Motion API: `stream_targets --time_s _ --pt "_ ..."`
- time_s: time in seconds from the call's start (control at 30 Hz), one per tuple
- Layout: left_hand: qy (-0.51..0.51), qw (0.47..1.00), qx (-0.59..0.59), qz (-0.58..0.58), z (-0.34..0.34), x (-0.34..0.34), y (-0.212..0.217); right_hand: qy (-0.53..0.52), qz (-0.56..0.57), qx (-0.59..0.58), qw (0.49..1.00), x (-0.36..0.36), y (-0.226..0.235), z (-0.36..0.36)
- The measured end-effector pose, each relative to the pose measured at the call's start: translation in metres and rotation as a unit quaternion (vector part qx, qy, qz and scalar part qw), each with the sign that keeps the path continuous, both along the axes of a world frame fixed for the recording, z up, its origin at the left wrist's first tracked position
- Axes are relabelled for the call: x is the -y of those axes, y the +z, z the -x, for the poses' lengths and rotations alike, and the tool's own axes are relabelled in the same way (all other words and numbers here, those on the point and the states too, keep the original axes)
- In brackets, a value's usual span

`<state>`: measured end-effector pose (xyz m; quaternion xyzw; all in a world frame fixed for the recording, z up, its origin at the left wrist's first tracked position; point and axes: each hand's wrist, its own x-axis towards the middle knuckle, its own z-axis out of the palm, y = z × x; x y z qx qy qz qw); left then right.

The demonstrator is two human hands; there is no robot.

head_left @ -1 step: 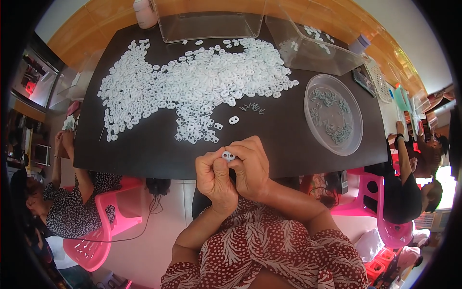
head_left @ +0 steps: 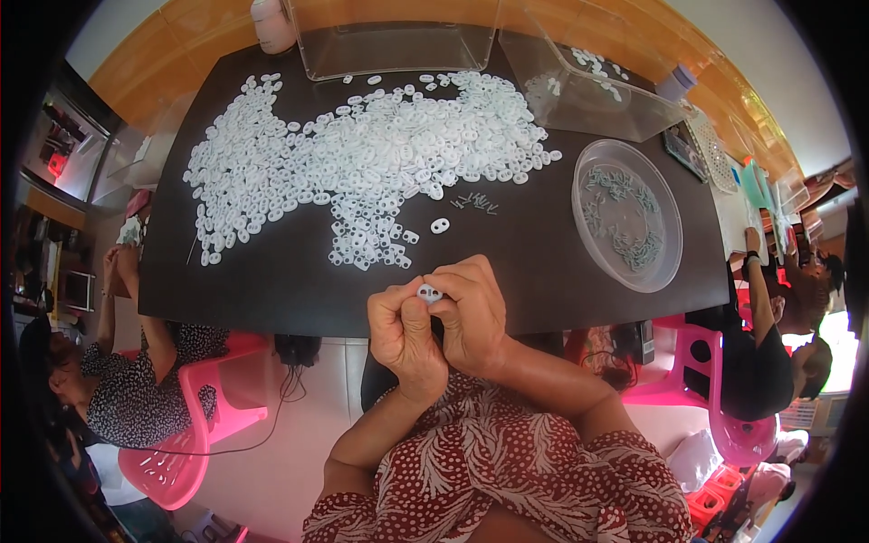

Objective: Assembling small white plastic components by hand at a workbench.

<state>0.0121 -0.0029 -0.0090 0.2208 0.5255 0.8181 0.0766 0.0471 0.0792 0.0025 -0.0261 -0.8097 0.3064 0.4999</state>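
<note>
Hands pinching one white ring at near bench edge

Both hands meet at the near edge of the black bench (head_left: 272, 281), just over its rim. Left hand (head_left: 405, 337) is curled, thumb and fingers closed on a small white ring (head_left: 428, 292). Right hand (head_left: 471, 312) is pressed against it, fingertips gripping the same ring from the other side. Ring sits between the two thumbs, lifted off the bench, only partly visible.

Change: none to note, the two pictures are the same instant at different sizes. So grip reads as mid-work on this one piece, my judgement only.

Around:
- big pile of white rings (head_left: 362, 154) spread over the far-left and middle of the bench, well apart from the hands
- one loose ring (head_left: 440, 225) lying alone just off the pile, toward the hands
- few small grey pins (head_left: 475, 202) beside the pile's near-right side
- round clear dish (head_left: 627, 213) near the right edge, holding greyish small parts, too small to tell the kind
- two clear plastic boxes at the far edge, one (head_left: 394, 41) middle, one (head_left: 588, 86) far-right with a few white pieces inside
- other people seated on pink chairs at the left and right bench sides
</note>
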Motion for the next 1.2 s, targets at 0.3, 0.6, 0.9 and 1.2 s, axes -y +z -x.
stream_targets --time_s 0.3,0.6,0.9,1.2 --pt "0.01 1.0 -0.026 0.004 0.002 0.001 0.0 0.006 -0.009 -0.007 1.0 0.0 -0.006 0.004" --pt "0.009 0.999 0.034 -0.021 0.003 0.005 0.006 0.019 -0.001 0.024 1.0 0.007 0.004 0.002" --pt "-0.024 0.997 0.066 -0.042 0.0 0.01 0.005 0.037 0.014 -0.004 0.999 0.005 0.001 0.002" --pt "0.011 1.0 -0.021 -0.014 0.0 0.011 0.004 0.042 0.004 -0.024 0.999 0.007 0.001 0.003"
